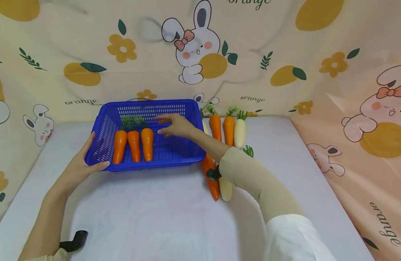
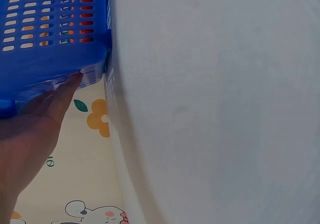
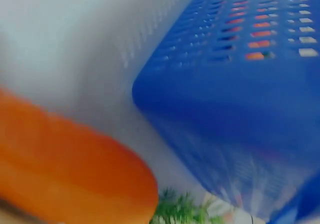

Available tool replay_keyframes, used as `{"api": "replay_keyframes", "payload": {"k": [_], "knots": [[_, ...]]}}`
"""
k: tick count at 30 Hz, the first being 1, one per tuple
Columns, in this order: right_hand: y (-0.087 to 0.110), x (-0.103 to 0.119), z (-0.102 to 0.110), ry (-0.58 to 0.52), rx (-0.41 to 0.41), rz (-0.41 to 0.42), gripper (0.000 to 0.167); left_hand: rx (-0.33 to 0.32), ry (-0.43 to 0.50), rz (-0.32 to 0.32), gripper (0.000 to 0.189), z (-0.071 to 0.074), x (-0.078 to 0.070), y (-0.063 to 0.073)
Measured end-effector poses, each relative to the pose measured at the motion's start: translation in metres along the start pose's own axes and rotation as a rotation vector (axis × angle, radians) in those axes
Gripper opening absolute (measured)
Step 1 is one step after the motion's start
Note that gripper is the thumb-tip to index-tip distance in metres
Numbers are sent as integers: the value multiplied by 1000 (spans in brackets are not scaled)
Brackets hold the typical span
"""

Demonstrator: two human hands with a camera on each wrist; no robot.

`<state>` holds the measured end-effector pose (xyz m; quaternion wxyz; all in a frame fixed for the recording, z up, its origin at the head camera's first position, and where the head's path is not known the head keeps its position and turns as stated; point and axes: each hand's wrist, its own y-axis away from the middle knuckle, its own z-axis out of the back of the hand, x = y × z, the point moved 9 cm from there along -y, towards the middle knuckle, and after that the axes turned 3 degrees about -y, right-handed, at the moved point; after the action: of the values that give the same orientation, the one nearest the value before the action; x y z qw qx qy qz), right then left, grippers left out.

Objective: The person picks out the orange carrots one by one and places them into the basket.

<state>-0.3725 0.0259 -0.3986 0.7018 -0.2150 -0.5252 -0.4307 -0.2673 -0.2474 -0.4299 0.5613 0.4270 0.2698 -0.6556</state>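
A blue plastic basket (image 1: 175, 145) holds three orange carrots (image 1: 133, 145) with green tops, side by side in its left half. My left hand (image 1: 81, 163) rests at the basket's front left corner, thumb at the front rim and straight fingers along the left side. In the left wrist view, the fingers (image 2: 65, 96) lie against the basket's outer wall. Over the inside of the basket, my right hand (image 1: 175, 126) reaches in from the right with fingers spread and nothing between them. It is to the right of the carrots.
Right of the basket lie more orange carrots (image 1: 229, 128) and white radishes (image 1: 240, 133); the right forearm and basket partly hide some. In the right wrist view, one carrot (image 3: 75, 169) is close to the camera. A patterned cloth (image 1: 148, 47) hangs behind the white table (image 1: 138, 217).
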Motion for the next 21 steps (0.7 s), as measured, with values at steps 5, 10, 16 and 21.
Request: {"api": "replay_keyframes", "payload": {"k": [5,10,16,21], "knots": [[20,8,25,-42,-75,104,58,-10,6,-15,102,2,-1,2],[48,7,56,-104,-168,147,53,-10,9,-20,102,2,-2,2],[72,-3,85,-167,-251,143,48,-15,-3,-20,101,3,-2,2],[87,-17,105,-195,-311,134,49,-19,6,-17,102,1,-1,3]]}}
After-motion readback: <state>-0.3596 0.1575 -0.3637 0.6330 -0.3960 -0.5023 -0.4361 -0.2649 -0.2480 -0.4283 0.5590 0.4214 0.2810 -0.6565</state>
